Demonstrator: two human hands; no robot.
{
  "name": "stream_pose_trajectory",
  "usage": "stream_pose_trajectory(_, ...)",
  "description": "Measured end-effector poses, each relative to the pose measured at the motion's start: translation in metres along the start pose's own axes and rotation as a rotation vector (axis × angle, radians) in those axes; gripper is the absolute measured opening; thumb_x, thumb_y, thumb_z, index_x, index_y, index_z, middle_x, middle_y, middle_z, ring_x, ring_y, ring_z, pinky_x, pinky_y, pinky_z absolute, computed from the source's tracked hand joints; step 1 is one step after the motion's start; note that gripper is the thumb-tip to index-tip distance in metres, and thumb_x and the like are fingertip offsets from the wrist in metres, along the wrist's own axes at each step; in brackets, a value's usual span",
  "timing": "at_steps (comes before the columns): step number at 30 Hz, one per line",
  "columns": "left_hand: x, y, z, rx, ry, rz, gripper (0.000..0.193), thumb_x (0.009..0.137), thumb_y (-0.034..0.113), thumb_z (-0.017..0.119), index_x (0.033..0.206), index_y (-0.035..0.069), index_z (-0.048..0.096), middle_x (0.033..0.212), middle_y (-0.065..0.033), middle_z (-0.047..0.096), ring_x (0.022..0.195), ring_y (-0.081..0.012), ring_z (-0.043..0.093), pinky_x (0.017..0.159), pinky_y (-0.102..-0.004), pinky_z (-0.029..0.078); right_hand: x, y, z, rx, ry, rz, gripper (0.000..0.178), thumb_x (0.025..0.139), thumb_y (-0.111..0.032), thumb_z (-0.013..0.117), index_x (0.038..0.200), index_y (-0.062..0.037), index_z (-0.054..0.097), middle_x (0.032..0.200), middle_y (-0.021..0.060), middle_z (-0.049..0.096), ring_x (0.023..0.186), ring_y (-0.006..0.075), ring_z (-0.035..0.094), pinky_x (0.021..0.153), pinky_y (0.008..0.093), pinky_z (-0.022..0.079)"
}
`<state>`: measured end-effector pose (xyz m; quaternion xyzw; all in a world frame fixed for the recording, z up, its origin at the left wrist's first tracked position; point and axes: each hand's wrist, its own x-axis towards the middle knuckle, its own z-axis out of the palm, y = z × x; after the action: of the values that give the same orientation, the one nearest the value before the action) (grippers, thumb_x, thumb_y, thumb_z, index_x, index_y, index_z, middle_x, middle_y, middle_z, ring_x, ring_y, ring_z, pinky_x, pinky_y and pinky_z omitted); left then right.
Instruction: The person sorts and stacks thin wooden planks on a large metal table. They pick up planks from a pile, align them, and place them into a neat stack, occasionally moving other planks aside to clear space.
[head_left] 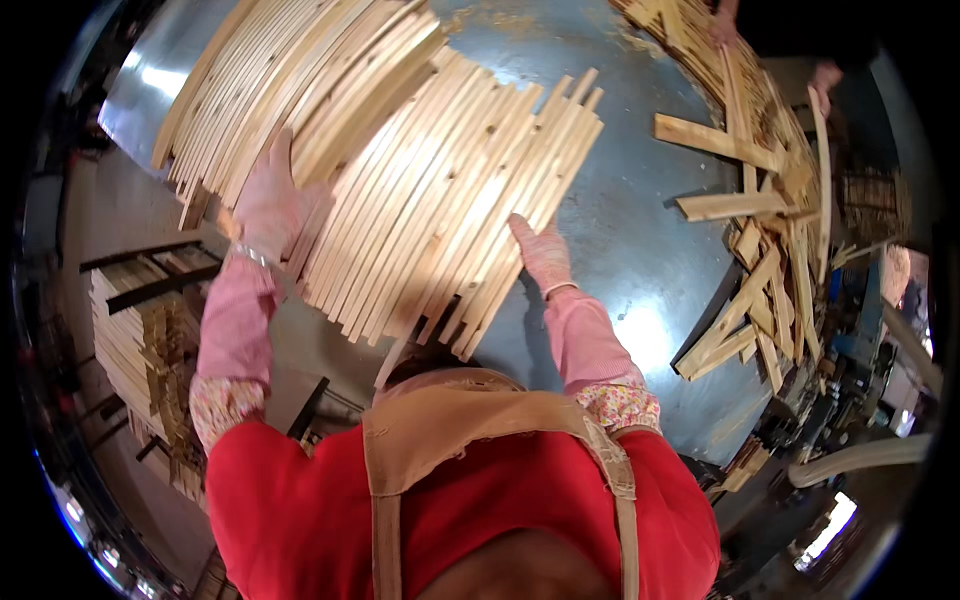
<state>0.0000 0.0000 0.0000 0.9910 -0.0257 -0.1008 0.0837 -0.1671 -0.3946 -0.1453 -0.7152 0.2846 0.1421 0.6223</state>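
Note:
A layer of pale wooden strips (440, 185) lies side by side and slanted on the metal table in front of me, with uneven ends. My left hand (270, 205), its fingers stretched out, is at the layer's left side, between it and a higher stack of strips (270, 85). At the layer's right edge, my right hand (543, 255) rests against the outermost strips with its thumb side over them. Its other fingers are partly hidden. A few strip ends stick out toward my apron (480, 410).
Loose offcuts (765, 290) lie in a tangled pile along the right side of the metal table (640, 240). Another person's hand (723, 28) holds wood at the far right. Stacked boards (140, 340) stand on the left below table height. A grey hose (860, 462) curves at lower right.

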Motion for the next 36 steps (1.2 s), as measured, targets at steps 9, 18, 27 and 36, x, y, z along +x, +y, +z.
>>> stream_pose_trajectory(9, -0.093, 0.089, 0.041, 0.145, -0.064, -0.043, 0.101, 0.084, 0.037, 0.087, 0.166, 0.011, 0.034, 0.149, -0.0224, 0.057, 0.136, -0.0433, 0.057, 0.111, -0.0519, 0.05, -0.053, 0.005, -0.095, -0.425, -0.068, 0.021, 0.096, 0.097, -0.066, 0.061, 0.169, -0.0095, 0.033, 0.145, 0.0243, 0.067, 0.137, 0.0427, 0.06, 0.118, 0.0463, 0.044)
stream_pose_trajectory(18, -0.13, 0.248, 0.102, -0.261, 0.304, 0.503, 0.068, 0.092, 0.019, 0.082, 0.151, -0.001, 0.054, 0.14, -0.0223, 0.063, 0.125, -0.0393, 0.065, 0.099, -0.044, 0.061, 0.044, 0.054, -0.387, 0.11, 1.334, 0.199, 0.071, 0.092, -0.033, 0.076, 0.149, 0.0025, 0.055, 0.133, 0.0279, 0.069, 0.125, 0.0394, 0.067, 0.108, 0.0449, 0.05)
stream_pose_trajectory(27, -0.15, 0.485, 0.178, -0.177, -0.334, 0.808, 0.099, 0.083, 0.051, 0.084, 0.16, 0.002, 0.043, 0.156, -0.0279, 0.053, 0.138, -0.0451, 0.057, 0.115, -0.0501, 0.047, -0.018, 0.114, -0.292, 0.248, 0.553, -0.079, 0.03, 0.1, -0.031, 0.071, 0.111, -0.0029, 0.068, 0.093, 0.0108, 0.073, 0.083, 0.0211, 0.07, 0.068, 0.0375, 0.058)
stream_pose_trajectory(36, -0.191, 0.42, 0.178, -0.487, -0.624, 0.294, 0.057, 0.086, 0.036, 0.087, 0.123, -0.002, 0.067, 0.101, -0.0233, 0.077, 0.095, -0.0409, 0.076, 0.085, -0.0462, 0.059, -0.046, 0.157, -0.367, -0.618, 0.526, -0.432, 0.044, 0.104, -0.036, 0.067, 0.136, -0.0058, 0.065, 0.126, 0.0172, 0.073, 0.115, 0.0409, 0.068, 0.1, 0.0412, 0.055)
